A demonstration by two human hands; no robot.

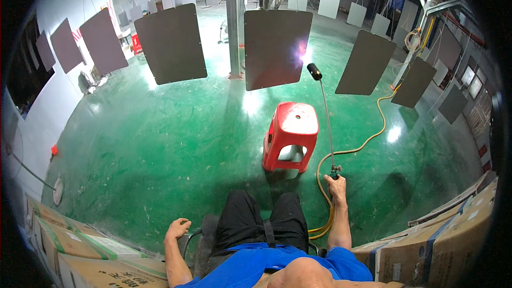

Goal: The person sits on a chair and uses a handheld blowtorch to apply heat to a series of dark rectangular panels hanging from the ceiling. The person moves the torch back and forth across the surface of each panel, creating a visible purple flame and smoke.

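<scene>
My right hand (336, 188) is closed around the handle of a long gas torch, below its valve. The thin metal torch tube (328, 122) runs up and away to a black cylindrical nozzle (314, 71). A bluish-purple glow shows between the nozzle and the right side of a hanging dark panel (273, 48), which has rounded corners. From the handle a yellow hose (354, 150) loops over the floor. My left hand (178, 228) lies by the chair's armrest, its fingers loosely apart and holding nothing.
A red plastic stool (293, 128) stands in front of me on the green floor (160, 144). Several more dark panels (172, 45) hang in a curved row. Cardboard boxes (106, 269) flank my seat on both sides. A metal post (232, 26) rises behind the panels.
</scene>
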